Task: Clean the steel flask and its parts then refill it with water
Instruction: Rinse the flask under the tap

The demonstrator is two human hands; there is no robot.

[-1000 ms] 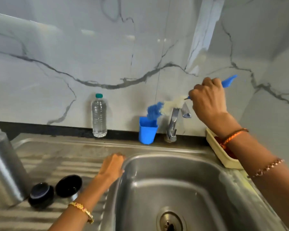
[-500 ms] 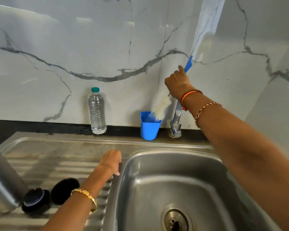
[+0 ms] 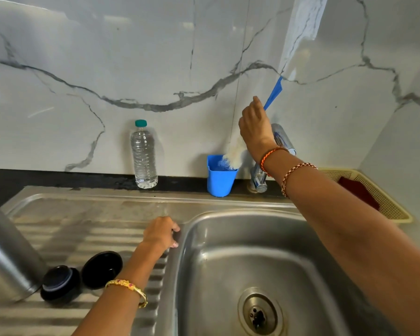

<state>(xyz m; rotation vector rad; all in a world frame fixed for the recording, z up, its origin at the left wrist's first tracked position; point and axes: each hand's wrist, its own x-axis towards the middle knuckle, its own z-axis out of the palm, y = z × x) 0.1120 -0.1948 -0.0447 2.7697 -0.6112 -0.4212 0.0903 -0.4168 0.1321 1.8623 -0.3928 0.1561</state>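
Right hand [image 3: 254,128] is raised at upper centre-right, fingers curled in a grip, forearm stretching in from the lower right. Left hand [image 3: 161,232] sits at lower centre, knuckles up, fingers bent.
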